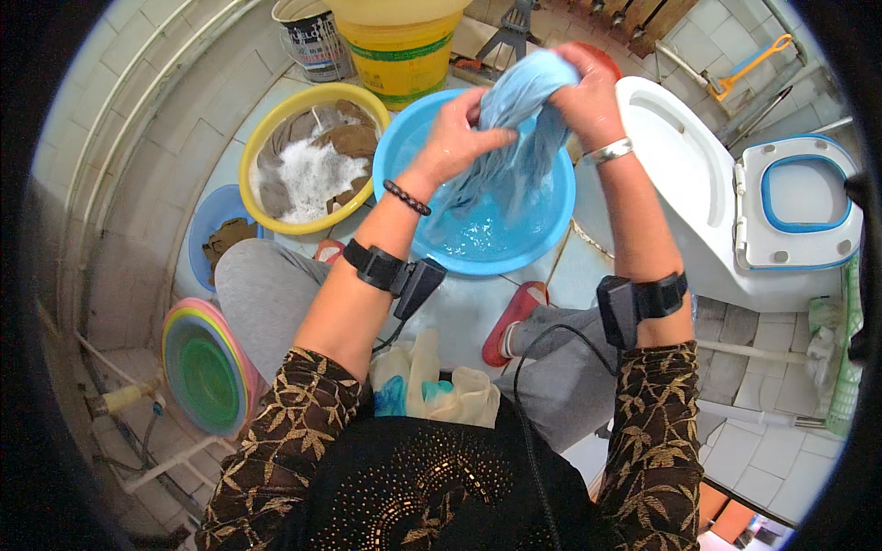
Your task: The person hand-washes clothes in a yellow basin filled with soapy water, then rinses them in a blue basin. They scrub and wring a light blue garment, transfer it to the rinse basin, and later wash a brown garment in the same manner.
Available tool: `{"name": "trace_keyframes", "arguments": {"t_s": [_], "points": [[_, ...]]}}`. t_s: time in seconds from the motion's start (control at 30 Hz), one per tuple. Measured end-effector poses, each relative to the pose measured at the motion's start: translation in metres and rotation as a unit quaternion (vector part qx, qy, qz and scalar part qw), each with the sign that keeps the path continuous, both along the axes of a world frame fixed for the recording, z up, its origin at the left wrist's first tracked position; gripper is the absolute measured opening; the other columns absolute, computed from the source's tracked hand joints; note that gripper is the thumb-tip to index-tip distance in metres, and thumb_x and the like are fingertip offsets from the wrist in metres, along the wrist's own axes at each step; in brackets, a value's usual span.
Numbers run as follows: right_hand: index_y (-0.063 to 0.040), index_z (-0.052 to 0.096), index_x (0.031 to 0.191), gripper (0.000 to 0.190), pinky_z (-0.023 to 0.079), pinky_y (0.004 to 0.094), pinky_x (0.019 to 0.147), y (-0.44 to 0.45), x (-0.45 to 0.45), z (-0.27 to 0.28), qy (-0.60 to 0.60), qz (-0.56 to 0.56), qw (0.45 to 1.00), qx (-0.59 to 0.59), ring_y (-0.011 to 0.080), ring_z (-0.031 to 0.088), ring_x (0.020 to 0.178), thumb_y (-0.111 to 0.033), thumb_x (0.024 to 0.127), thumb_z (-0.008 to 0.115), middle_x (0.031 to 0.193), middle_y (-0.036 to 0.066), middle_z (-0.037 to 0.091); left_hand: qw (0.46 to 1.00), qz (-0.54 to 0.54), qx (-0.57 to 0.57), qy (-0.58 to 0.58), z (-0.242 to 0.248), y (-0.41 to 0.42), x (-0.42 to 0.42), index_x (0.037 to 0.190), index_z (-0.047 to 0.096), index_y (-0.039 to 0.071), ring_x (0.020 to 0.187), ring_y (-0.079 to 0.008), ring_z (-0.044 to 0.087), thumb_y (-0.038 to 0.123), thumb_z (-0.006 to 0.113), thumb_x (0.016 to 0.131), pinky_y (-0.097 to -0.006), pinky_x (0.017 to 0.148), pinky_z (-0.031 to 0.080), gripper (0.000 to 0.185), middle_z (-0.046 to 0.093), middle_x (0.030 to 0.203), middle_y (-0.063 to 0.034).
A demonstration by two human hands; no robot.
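Note:
Both hands grip a wet, light blue cloth (527,89), bunched at its top and hanging in loose folds. My left hand (460,134) pinches its left side, thumb across the front. On the upper right, my right hand (591,100) clasps the bunched part. Below is a blue plastic basin (475,265) of water, and the cloth's lower end hangs over it; whether the tip touches the water is blurred. Left of that basin, a yellow basin (262,217) holds brown and grey fabric under white suds (317,172).
A smaller blue basin (196,227) with brown cloth (231,237) stands by my left knee. Stacked basins (207,372) lean at lower left. Behind are a yellow bucket (400,62) and a paint pail (317,45). A white toilet (689,158) flanks the right side.

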State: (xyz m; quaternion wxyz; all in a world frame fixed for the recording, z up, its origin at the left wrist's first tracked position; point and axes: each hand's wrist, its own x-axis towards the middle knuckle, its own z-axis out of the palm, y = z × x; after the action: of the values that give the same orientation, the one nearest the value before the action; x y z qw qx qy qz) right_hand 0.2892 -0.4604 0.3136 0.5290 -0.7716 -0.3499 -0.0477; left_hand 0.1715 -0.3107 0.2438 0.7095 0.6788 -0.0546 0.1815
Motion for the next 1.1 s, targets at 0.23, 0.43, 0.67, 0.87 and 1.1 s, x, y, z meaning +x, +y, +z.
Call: {"name": "trace_keyframes", "arguments": {"t_s": [0.23,0.43,0.67,0.87,1.1], "points": [[-0.008,0.059,0.12,0.048,0.048,0.038,0.091,0.003,0.013,-0.053,-0.036,0.006,0.999,-0.039,0.029,0.061,0.106,-0.005,0.072,0.059,0.114,0.021,0.062,0.99,-0.025,-0.063,0.124,-0.01,0.026,-0.01,0.132,0.047,0.004,0.1,-0.0153,0.06,0.02,0.071,0.081,-0.0309,0.087,0.048,0.058,0.063,0.111,-0.0089],[-0.033,0.056,0.125,0.059,0.047,0.046,0.088,0.021,-0.024,-0.212,-0.021,-0.032,0.914,-0.403,0.036,0.06,0.096,-0.009,0.072,0.061,0.104,0.014,0.058,0.933,0.117,-0.046,0.337,-0.118,0.047,-0.016,0.128,0.05,0.003,0.092,-0.0181,0.064,0.021,0.066,0.084,-0.0318,0.077,0.051,0.05,0.066,0.103,-0.0109],[-0.028,0.054,0.127,0.047,0.045,0.0518,0.092,0.034,-0.061,-0.308,0.031,0.056,0.786,-0.615,0.0281,0.058,0.113,-0.013,0.084,0.054,0.125,0.011,0.057,0.896,0.171,-0.099,0.398,-0.183,0.059,-0.026,0.117,0.053,0.0,0.083,-0.0188,0.066,0.015,0.061,0.085,-0.0308,0.07,0.052,0.036,0.068,0.095,-0.0119],[-0.014,0.059,0.12,0.042,0.047,0.0442,0.093,0.039,-0.049,-0.328,0.078,0.11,0.772,-0.622,0.0311,0.059,0.112,-0.023,0.079,0.061,0.122,0.014,0.059,0.894,0.183,-0.144,0.383,-0.183,0.055,-0.022,0.112,0.055,-0.004,0.074,-0.0154,0.065,0.011,0.059,0.083,-0.026,0.061,0.05,0.032,0.067,0.088,-0.0118],[-0.005,0.069,0.097,0.036,0.05,0.0376,0.08,0.03,-0.005,-0.198,0.086,0.115,0.91,-0.39,0.0329,0.066,0.086,-0.018,0.063,0.07,0.087,0.018,0.068,0.904,0.173,-0.16,0.357,-0.169,0.051,-0.022,0.112,0.054,0.0,0.081,-0.0177,0.066,0.011,0.056,0.086,-0.0289,0.067,0.052,0.029,0.067,0.093,-0.0121]]}}
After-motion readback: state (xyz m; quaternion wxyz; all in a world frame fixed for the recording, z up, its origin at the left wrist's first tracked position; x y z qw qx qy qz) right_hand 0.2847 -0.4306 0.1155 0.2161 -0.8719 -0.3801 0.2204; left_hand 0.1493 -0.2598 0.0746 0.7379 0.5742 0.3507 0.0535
